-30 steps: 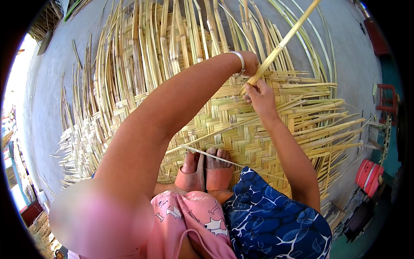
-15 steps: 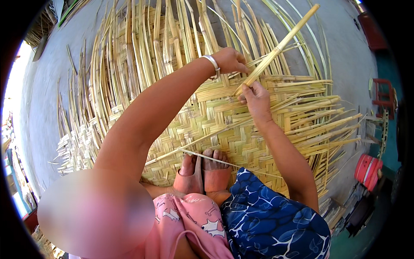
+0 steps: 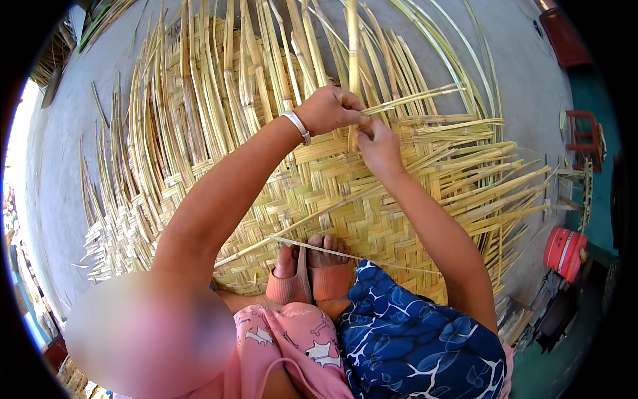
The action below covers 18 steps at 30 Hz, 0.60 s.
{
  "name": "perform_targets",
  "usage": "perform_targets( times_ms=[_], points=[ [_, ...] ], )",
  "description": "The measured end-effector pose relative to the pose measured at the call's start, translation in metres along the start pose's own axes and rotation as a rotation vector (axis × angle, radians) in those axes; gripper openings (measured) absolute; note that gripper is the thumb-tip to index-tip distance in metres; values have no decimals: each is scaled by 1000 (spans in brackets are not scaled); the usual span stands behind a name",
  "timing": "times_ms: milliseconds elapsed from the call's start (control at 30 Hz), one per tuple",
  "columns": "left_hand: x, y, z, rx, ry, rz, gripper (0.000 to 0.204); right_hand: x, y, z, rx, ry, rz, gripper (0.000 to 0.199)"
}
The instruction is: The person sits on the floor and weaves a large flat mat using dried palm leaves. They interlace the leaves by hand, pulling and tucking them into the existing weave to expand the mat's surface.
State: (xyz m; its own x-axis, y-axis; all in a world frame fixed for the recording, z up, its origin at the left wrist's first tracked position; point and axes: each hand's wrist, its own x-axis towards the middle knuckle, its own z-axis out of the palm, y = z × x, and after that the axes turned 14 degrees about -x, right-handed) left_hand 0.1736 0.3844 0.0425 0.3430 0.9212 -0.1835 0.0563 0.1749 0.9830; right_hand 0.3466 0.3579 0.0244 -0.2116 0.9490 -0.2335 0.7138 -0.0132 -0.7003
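A large woven mat of pale bamboo strips [image 3: 319, 199] lies on the grey floor, with long loose strips fanning out from its far and right edges. My left hand [image 3: 329, 110], a silver bangle on its wrist, and my right hand [image 3: 379, 146] meet at the mat's far edge. Both pinch one upright bamboo strip [image 3: 352, 53] that runs away from me, the left just above the right. My feet in pink sandals [image 3: 309, 276] rest on the woven part near me.
A red cylindrical container [image 3: 563, 247] stands on the floor at the right, with a red frame object [image 3: 585, 136] behind it. Bare grey concrete floor [image 3: 525, 73] surrounds the mat. My knees in pink and blue patterned cloth fill the lower edge.
The strip that slanted up to the right now stands upright over the mat. My left hand has moved left and down onto it, and my right hand has come in close beside the left.
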Motion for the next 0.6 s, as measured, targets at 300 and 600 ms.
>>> perform_targets(
  times_ms=[300,600],
  points=[
    [15,5,5,397,-71,118,19,9,7,-2,-216,-5,-44,20],
    [44,-18,17,519,-83,-30,26,17,38,-88,249,-186,290,24]
  ],
)
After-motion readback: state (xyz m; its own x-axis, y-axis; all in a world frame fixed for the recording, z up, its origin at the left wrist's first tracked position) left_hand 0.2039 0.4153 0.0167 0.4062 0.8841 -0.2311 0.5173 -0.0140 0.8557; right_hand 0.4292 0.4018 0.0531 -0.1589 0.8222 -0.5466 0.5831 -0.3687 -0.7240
